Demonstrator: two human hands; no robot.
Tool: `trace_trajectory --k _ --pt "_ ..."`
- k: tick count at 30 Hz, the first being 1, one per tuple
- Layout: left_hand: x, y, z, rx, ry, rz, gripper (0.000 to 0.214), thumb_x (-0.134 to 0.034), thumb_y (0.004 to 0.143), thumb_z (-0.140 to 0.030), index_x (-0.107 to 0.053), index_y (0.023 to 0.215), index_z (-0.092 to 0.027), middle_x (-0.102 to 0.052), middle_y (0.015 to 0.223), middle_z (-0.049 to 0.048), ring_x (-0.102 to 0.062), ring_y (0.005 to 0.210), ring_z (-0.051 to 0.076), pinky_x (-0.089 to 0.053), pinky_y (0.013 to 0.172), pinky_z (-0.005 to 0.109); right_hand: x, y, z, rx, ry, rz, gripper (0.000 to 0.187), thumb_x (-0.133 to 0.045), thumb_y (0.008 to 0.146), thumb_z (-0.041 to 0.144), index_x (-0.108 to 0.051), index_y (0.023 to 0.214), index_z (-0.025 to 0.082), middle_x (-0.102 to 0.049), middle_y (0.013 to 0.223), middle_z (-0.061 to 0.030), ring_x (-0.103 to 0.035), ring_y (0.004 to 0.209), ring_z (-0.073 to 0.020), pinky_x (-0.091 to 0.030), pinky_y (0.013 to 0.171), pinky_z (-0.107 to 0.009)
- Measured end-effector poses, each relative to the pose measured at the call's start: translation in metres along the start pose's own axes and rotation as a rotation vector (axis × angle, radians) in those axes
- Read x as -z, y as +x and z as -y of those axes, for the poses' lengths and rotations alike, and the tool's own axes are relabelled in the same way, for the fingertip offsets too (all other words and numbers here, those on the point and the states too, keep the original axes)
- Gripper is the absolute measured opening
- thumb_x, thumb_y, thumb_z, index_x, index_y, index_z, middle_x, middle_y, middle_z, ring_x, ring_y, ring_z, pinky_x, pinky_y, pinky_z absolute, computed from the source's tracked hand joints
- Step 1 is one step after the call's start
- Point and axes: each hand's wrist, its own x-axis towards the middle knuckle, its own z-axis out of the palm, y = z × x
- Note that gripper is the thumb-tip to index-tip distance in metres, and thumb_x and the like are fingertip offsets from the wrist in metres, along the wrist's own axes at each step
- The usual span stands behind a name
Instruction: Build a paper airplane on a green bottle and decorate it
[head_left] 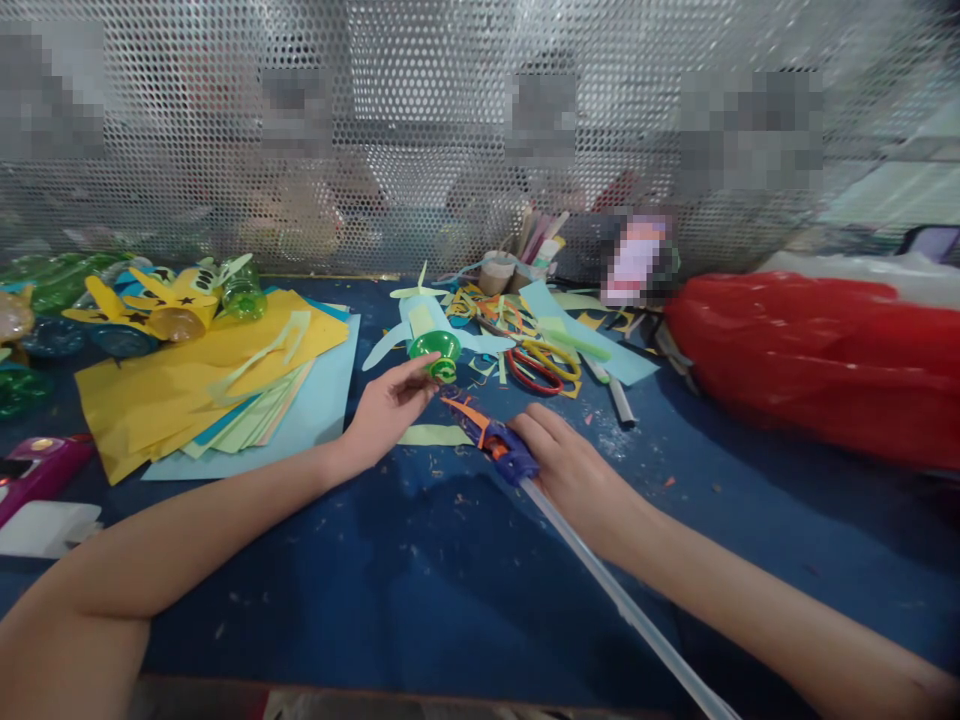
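Observation:
My right hand [564, 462] is closed round a purple and orange glue gun [495, 437] with a long clear glue stick trailing back toward me; its nozzle points left and away. My left hand [390, 405] pinches the green cap end of a green bottle plane [433, 345] with pale blue paper wings, lying on the blue table [420, 580]. A pale green paper strip [433, 435] lies between my hands.
Yellow and blue paper sheets [217, 385] lie at the left, with finished yellow bottle planes [161, 300] behind. Scissors [541, 368] and paper scraps sit past the plane. A red plastic bag [817, 350] fills the right. A perforated metal screen [450, 150] backs the table.

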Motion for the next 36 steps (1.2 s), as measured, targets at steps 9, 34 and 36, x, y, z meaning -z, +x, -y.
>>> trace_trajectory --k 9,34,36 --pt "0.000 0.000 -0.002 0.027 -0.002 -0.010 0.043 -0.060 0.083 -0.019 -0.061 0.125 -0.025 -0.070 0.097 0.0027 -0.066 0.093 0.017 -0.053 0.092 0.038 0.000 -0.005 -0.002 -0.017 -0.043 0.048 0.013 -0.045 0.083 0.008 -0.049 0.087 0.020 -0.053 0.085 -0.0092 -0.053 0.080 -0.0247 -0.051 0.074 -0.040" --pt "-0.004 -0.003 -0.021 0.220 0.036 0.042 0.038 -0.053 0.085 -0.022 -0.062 0.122 -0.020 -0.064 0.104 0.0073 -0.067 0.066 0.012 -0.057 0.058 0.024 0.009 -0.024 -0.016 -0.313 0.037 0.247 0.050 -0.037 0.093 0.058 -0.064 0.083 0.018 -0.065 0.067 -0.0070 -0.065 0.059 -0.0211 -0.047 0.054 -0.029" --pt "-0.003 -0.003 -0.021 0.235 0.049 0.058 0.039 -0.053 0.085 -0.023 -0.062 0.122 -0.020 -0.063 0.107 0.0077 -0.069 0.066 0.012 -0.058 0.059 0.024 0.009 -0.022 -0.016 -0.309 0.030 0.251 0.047 -0.038 0.094 0.056 -0.063 0.083 0.018 -0.066 0.070 -0.0078 -0.066 0.064 -0.0220 -0.047 0.057 -0.029"
